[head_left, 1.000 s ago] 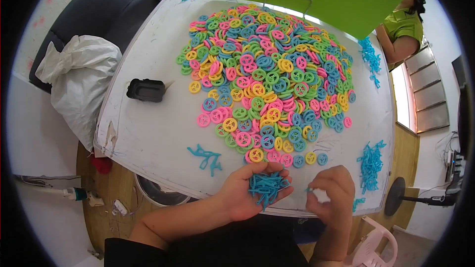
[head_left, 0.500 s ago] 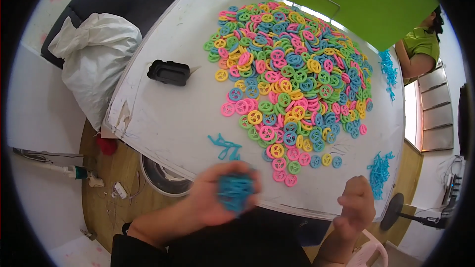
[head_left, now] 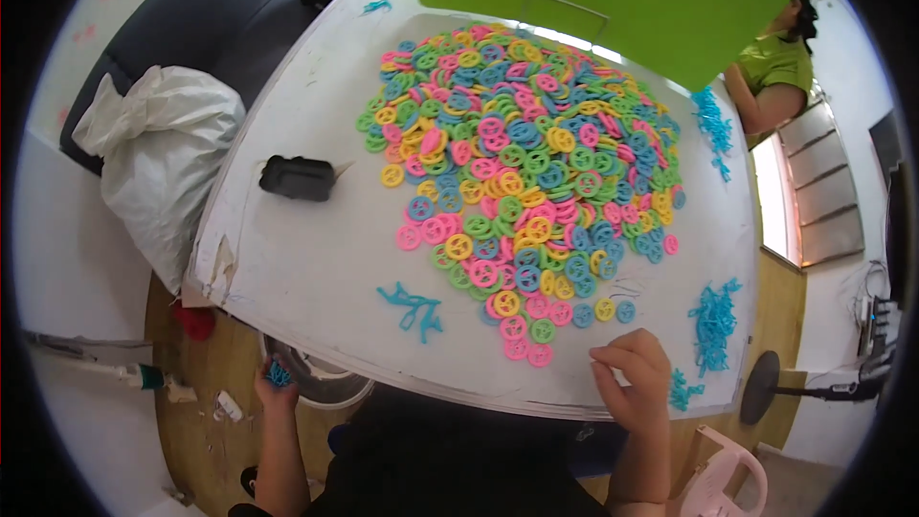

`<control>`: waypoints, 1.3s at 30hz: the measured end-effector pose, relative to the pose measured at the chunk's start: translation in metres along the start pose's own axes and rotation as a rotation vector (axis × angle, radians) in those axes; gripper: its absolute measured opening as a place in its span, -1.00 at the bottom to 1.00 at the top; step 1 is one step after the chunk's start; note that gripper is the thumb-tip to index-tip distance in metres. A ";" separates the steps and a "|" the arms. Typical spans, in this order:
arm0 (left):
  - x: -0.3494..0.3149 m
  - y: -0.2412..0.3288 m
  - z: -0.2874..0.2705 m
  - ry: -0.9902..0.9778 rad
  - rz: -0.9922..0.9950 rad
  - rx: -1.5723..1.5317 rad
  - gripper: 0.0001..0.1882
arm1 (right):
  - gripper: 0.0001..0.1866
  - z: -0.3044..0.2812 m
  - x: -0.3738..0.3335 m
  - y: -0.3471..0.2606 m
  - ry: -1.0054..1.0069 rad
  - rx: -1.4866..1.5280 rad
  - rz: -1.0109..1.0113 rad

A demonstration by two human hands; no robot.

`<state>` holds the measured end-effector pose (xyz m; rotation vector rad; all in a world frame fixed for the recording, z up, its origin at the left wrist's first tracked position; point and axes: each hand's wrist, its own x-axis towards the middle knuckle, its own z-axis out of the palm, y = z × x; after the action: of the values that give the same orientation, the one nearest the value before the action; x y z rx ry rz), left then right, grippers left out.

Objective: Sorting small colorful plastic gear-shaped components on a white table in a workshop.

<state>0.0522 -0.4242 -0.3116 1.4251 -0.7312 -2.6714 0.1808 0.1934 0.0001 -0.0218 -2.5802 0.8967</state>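
Observation:
Low at the left, beside the table's front edge, my left hand [head_left: 278,391] is closed around a clump of small blue plastic pieces [head_left: 279,373]. It is at the rim of a round metal basin [head_left: 352,393] below table height. Over the front right edge of the table [head_left: 316,258], my right hand [head_left: 636,375] has its fingers bent, thumb and forefinger brought together; anything between them is too small to make out. Right of it lie a small blue cluster [head_left: 682,391] and a larger pile of blue branching pieces [head_left: 713,325]. More blue pieces [head_left: 414,308] lie at front left.
A broad heap of pink, yellow, green and blue plastic wheels [head_left: 536,172] covers the table's middle. A black tray [head_left: 297,178] stands left, a green board [head_left: 613,0] at the back. Beyond are a white sack [head_left: 172,163], a person in green [head_left: 777,77] and a pink chair [head_left: 728,483].
My left hand has moved from above the table's front edge down and left to the basin, still with blue pieces. My right hand has shifted slightly left and up. The whole view has shifted.

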 end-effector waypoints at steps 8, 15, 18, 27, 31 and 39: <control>0.059 -0.082 0.046 -0.094 -0.025 -0.003 -0.35 | -0.76 0.005 -0.015 -0.003 -0.039 -0.062 -0.019; 0.109 -0.028 0.024 -0.450 0.036 0.316 -0.28 | -0.75 -0.005 -0.019 -0.006 -0.070 -0.024 -0.055; 0.088 0.019 0.018 -0.029 0.094 0.103 -0.33 | -0.75 -0.006 -0.023 -0.004 -0.037 -0.009 -0.052; -0.101 0.033 0.197 -0.012 1.805 0.789 -0.59 | -0.78 -0.034 -0.018 0.018 0.107 -0.265 0.169; -0.231 -0.050 0.271 -0.602 2.295 1.131 -0.68 | -0.80 -0.034 0.004 0.030 0.103 -0.380 0.199; -0.324 -0.209 0.314 -1.852 1.359 1.467 -0.71 | -0.76 -0.050 0.029 0.033 -0.040 -0.395 0.240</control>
<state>0.0324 -0.0391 0.0020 -1.8045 -2.2656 -1.0855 0.1695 0.2538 0.0266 -0.4367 -2.7909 0.4508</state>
